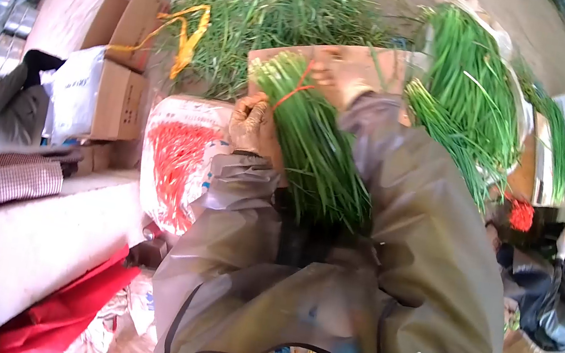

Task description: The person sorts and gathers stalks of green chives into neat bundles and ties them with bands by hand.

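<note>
A bundle of long green stalks (317, 145) lies in front of me, its pale ends at the upper left on a brown board (382, 63). An orange-red tie (297, 90) crosses the bundle near those ends. My left hand (248, 123), in a soiled glove, is closed at the left edge of the bundle beside the tie; what its fingers pinch is too small to name. My right hand (340, 78) is above the tie, on the bundle's right side, and blurred by motion. To the left of my left hand is a sack of red strips (178, 160).
Loose green stalks (271, 12) are heaped beyond the board. More stalks (466, 87) lie at the right on white sheeting. Cardboard boxes (119, 102) and yellow ribbon (189, 43) are at the left. One person (9, 107) is at far left, others (552, 293) at far right.
</note>
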Tool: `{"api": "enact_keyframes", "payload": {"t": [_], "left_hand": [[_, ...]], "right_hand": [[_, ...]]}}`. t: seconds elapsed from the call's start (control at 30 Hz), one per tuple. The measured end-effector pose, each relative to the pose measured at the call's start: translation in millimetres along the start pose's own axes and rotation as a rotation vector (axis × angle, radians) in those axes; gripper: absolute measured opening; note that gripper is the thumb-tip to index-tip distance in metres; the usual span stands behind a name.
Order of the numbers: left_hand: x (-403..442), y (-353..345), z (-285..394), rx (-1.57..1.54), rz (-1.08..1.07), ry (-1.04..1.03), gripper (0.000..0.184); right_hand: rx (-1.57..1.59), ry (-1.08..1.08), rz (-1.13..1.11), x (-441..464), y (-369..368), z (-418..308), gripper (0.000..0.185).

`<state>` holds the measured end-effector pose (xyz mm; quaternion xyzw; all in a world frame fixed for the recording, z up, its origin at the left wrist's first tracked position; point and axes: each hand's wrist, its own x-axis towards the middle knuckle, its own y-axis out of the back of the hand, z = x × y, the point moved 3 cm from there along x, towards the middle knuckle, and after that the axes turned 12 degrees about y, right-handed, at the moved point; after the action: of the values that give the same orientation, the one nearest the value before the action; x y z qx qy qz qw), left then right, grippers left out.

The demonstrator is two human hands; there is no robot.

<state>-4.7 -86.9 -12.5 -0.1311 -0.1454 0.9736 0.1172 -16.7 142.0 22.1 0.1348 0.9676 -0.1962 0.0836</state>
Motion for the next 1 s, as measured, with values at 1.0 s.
{"api": "enact_keyframes", "payload": {"t": [1.0], "left_hand": [[-150, -223, 95, -1.360, -0.678, 0.693, 0.063]], "right_hand": [[-1.560, -0.451, -0.914, -94, -62, -226, 0.041]]}}
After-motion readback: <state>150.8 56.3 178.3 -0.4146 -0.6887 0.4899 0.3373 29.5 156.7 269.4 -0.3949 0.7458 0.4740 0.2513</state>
